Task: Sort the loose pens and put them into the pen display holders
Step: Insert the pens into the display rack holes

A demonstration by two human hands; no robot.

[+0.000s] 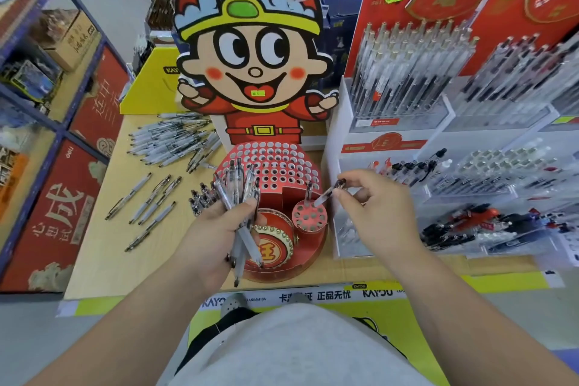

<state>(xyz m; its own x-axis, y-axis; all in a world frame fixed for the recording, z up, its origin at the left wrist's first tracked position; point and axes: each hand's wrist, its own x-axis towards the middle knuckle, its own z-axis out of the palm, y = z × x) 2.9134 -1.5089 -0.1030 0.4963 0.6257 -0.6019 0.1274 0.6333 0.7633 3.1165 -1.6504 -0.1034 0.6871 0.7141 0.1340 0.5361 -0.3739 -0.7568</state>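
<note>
round holder [310, 228]: 1 pen [309, 190]; 2nd pen [326, 196], r hand [376, 210]

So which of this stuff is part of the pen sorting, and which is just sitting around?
In the job:
bundle of pens in the left hand
single pen pinched by the right hand
red perforated holder, small round holder
loose pens on the table

Just there:
cartoon cutout
filled clear racks
red boxes at left
</note>
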